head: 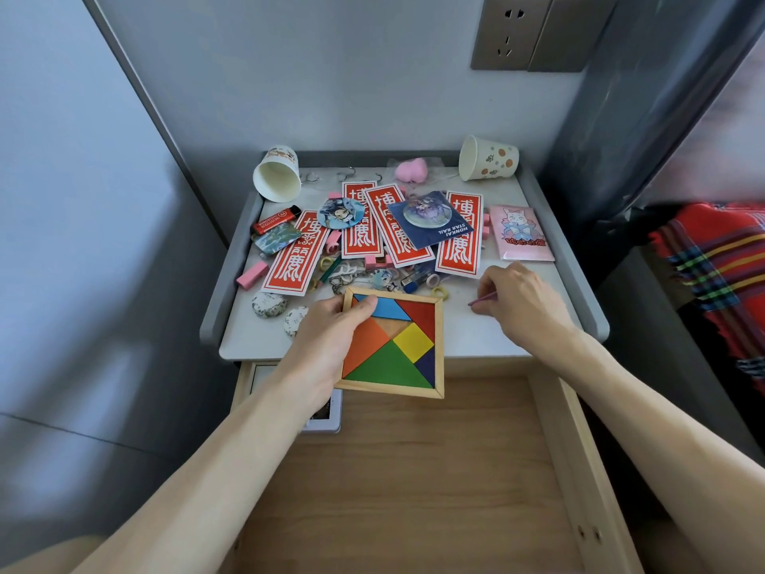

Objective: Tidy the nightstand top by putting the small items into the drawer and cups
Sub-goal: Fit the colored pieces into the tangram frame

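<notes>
My left hand (331, 337) grips a wooden-framed tangram puzzle (397, 350) by its left edge, holding it above the nightstand's front edge and the open wooden drawer (414, 470). My right hand (517, 302) pinches a thin pink stick (482, 300) just over the nightstand top (476, 337). Two paper cups lie tipped at the back: one at the left (278, 176), one at the right (487, 158). Red paper slips (399, 225), round badges (341, 213), a red lighter (276, 219), pink erasers (252, 275), keychains and hair ties clutter the top.
A pink packet (520, 234) lies at the right of the top, and a pink squishy toy (410, 169) at the back. A raised grey rim (225, 275) edges the nightstand. A white-framed item (327, 416) lies in the drawer's left corner. A red plaid blanket (720, 275) is at the right.
</notes>
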### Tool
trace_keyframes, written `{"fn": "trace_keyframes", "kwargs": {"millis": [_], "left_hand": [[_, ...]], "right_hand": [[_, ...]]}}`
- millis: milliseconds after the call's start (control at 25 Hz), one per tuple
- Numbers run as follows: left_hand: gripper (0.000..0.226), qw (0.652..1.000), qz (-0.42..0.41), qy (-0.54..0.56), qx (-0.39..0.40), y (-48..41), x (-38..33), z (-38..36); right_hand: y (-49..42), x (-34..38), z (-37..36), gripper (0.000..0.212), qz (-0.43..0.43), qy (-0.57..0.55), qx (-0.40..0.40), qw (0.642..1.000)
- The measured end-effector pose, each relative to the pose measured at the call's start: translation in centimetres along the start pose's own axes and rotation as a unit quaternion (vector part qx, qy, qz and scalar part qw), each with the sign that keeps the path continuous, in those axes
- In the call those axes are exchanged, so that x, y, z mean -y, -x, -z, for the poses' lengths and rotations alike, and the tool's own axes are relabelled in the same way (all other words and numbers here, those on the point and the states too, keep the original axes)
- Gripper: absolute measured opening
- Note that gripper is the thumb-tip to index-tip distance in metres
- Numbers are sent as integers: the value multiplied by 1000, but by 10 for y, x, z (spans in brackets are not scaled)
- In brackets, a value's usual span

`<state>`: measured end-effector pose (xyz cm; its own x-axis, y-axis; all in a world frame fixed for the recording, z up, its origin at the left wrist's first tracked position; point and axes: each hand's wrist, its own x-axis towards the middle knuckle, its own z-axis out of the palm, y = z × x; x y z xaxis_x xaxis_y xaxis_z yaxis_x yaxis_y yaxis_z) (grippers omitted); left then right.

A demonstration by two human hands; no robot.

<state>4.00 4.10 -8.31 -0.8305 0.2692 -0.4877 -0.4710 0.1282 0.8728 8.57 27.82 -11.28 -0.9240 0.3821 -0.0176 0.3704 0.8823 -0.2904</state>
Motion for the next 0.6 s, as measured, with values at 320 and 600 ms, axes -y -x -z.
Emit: {"fn": "trace_keyframes", "kwargs": {"millis": [320,600], "left_hand": [[15,1000,-16,22,15,-3,3,-3],[18,998,-37,49,29,0,9,-8]], "right_hand": [[26,57,29,13,73,-376,37,923],[42,78,14,7,79,-283,-24,955]]}}
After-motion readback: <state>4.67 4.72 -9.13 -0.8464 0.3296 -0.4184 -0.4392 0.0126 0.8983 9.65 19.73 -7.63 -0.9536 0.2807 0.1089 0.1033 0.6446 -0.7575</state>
